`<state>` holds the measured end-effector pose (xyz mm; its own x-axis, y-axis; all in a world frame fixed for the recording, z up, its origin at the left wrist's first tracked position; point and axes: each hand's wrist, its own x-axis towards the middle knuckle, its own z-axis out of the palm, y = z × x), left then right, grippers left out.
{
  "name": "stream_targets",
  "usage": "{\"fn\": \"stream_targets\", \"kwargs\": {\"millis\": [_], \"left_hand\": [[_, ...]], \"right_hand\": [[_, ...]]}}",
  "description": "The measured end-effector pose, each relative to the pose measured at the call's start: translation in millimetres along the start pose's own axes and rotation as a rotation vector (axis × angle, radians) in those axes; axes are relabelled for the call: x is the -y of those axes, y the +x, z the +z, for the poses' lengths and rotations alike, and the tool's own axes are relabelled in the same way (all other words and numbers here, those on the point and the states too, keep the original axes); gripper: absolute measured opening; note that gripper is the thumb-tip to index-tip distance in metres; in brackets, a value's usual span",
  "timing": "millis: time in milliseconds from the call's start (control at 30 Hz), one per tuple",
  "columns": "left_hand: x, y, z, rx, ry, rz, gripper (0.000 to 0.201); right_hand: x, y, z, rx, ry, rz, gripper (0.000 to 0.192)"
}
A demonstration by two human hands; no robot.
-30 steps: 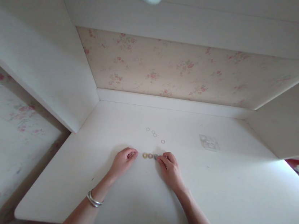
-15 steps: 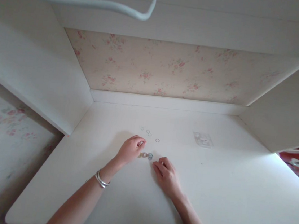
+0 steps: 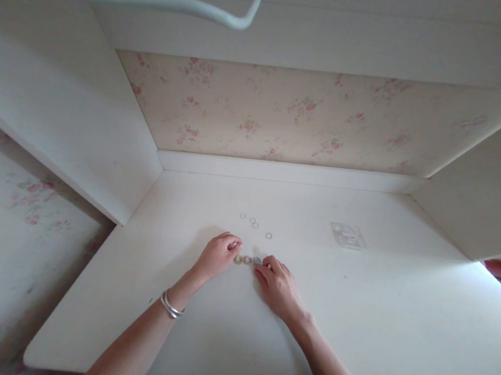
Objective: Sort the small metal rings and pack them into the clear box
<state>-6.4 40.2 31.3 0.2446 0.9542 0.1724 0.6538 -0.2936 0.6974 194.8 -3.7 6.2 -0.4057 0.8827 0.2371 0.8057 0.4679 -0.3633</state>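
Head view: row of small rings (image 3: 247,260) between left fingers (image 3: 234,246) and right fingers (image 3: 264,266)

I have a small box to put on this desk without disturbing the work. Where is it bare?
Bare: the desk right of the right hand, nearer than the clear packet, and the near-left corner beside the left hand. Crowded: the middle, where both hands flank three small rings, with thin loose rings just behind.

matt white painted desk (image 3: 353,322); shiny metal bangle (image 3: 170,307); floral wallpaper (image 3: 287,113).
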Motion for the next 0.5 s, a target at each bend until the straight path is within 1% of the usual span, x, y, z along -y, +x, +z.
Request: {"fn": "stream_targets", "kwargs": {"millis": [133,233,500], "left_hand": [[12.9,-6.7,2.2,-0.002,-0.025,-0.019,0.018],[19.8,-11.1,5.0,0.005,-0.049,-0.036,0.019],[25.7,-18.7,8.1,-0.008,-0.075,-0.062,0.021]], "right_hand": [[0.2,2.8,0.6,0.037,-0.009,0.026,0.020],[-0.5,5.8,-0.2,0.060,-0.019,0.024,0.020],[0.8,10.9,2.2,0.083,-0.093,-0.001,0.022]]}}
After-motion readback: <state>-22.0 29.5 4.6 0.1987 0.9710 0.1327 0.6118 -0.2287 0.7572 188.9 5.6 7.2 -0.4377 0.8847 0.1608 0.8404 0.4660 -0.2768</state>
